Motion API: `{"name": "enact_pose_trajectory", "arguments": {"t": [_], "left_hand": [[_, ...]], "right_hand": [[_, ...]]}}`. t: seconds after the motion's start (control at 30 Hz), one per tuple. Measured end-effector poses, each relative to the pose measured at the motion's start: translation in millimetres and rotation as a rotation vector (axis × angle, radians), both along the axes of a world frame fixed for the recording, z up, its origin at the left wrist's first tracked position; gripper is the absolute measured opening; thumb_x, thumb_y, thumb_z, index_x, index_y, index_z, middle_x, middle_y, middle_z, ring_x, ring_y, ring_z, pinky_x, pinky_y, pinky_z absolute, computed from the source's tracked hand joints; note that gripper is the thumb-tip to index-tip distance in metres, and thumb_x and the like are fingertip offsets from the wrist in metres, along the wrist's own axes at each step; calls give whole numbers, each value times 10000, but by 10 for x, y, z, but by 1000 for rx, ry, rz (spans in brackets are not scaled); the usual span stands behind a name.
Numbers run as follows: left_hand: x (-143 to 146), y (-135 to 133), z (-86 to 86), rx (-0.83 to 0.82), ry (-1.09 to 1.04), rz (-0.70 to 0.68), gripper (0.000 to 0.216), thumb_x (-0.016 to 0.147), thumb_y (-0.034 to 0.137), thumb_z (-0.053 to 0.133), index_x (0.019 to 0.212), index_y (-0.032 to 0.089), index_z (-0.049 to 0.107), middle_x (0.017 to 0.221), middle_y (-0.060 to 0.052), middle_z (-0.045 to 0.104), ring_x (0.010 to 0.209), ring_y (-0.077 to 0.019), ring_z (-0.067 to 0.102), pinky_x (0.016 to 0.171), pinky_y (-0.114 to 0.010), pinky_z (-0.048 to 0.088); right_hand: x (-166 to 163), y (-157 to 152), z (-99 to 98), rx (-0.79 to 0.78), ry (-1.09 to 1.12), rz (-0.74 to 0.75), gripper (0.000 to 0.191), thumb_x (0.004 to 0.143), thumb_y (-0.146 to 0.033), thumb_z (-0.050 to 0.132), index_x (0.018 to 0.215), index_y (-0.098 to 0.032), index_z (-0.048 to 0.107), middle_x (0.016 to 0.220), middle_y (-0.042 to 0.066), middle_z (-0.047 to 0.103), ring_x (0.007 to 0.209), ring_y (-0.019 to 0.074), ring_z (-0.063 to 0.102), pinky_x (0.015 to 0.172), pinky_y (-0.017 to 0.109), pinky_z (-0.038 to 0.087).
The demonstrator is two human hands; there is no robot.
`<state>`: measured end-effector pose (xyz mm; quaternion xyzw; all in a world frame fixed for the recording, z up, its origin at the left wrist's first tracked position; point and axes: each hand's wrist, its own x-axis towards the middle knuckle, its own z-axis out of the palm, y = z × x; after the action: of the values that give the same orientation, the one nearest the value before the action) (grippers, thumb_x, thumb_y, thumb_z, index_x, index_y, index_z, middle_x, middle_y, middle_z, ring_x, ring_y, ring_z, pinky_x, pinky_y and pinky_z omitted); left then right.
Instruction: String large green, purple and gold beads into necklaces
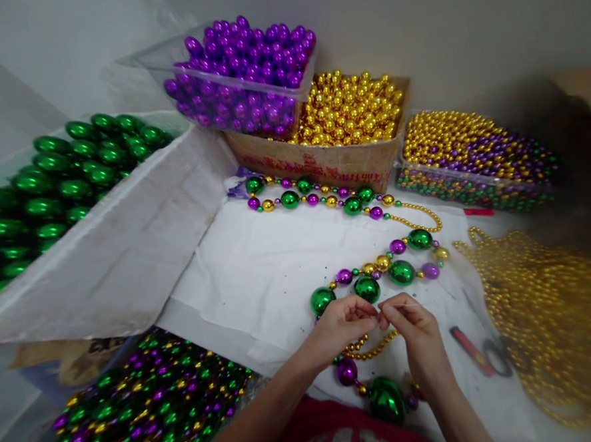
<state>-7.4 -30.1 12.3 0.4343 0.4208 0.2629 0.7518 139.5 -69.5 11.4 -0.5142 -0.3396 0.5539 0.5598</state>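
My left hand [346,321] and my right hand [410,317] meet fingertip to fingertip, both pinched closed. Between and beside the fingers runs a fine pale thread [405,305], hard to make out. Around and below the hands lies a bead necklace [401,272] of large green balls with smaller purple and gold ones. Its small gold bead section [383,346] hangs just under my fingers. A second bead necklace [290,199] is laid out farther back on the white cloth [248,270], ending in a small gold bead loop.
At the back stand a clear bin of purple balls [247,84], a cardboard box [317,163] of gold balls and a tray of small mixed beads [472,157]. Green balls [73,188] fill a box at left. Gold strands [556,312] and scissors [476,353] lie at right.
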Motion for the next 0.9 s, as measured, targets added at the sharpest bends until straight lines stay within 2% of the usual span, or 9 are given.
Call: {"name": "enact_pose_trajectory", "arguments": {"t": [0.23,0.33,0.4,0.5,0.6,0.67,0.73,0.8,0.9], "left_hand": [[89,27,-6,80,62,-54,215,687,299,673,700,126,547,613,36,478,538,-62,373,501,-203,245],[98,30,5,91,67,-74,227,731,329,643,717,138,521,600,44,472,517,-59,360,486,-200,233],[102,33,12,95,52,-81,234,788,359,593,757,148,499,628,35,508,507,-55,360,479,-194,236],[111,36,10,89,19,-100,257,850,411,514,810,162,465,657,25,545,483,-50,345,461,-190,223],[130,27,0,118,14,-89,271,860,437,493,825,173,448,625,42,512,479,-56,345,459,-190,231],[144,14,-1,165,46,-71,259,854,422,507,807,175,444,602,60,455,479,-56,345,466,-192,245],[155,-2,5,195,79,-53,248,851,410,512,796,179,439,589,72,408,474,-56,343,465,-193,250],[162,-15,15,209,109,-56,240,861,412,493,809,184,439,572,76,395,467,-64,352,456,-197,252],[171,-27,22,259,187,-66,230,879,407,464,817,185,458,534,72,410,465,-79,383,455,-204,259]], "right_hand": [[5,87,90,31,-157,26,150,787,-320,652,711,-191,658,685,-3,584,689,151,517,656,256,383],[72,115,92,15,-193,14,146,774,-325,656,716,-193,677,711,6,589,672,144,497,592,240,366],[134,117,78,-9,-213,16,162,766,-339,655,792,-188,709,761,23,608,629,134,479,518,231,336],[186,67,49,-108,-204,84,338,753,-378,649,1025,-180,680,839,50,637,550,126,471,413,221,280],[141,-33,48,-156,-235,171,383,776,-379,623,1112,-196,607,901,57,649,581,154,528,391,223,325],[86,-93,67,-117,-334,186,277,812,-334,595,1059,-209,604,902,47,654,670,179,579,479,248,419],[43,-129,87,-67,-488,171,137,833,-273,581,953,-214,613,865,36,656,747,193,604,608,278,463],[25,-143,92,-11,-666,138,26,836,-218,579,851,-214,600,827,28,648,763,196,601,667,293,449],[29,-149,72,98,-927,106,77,836,-168,576,773,-211,562,748,18,605,703,186,561,631,293,401]]}}
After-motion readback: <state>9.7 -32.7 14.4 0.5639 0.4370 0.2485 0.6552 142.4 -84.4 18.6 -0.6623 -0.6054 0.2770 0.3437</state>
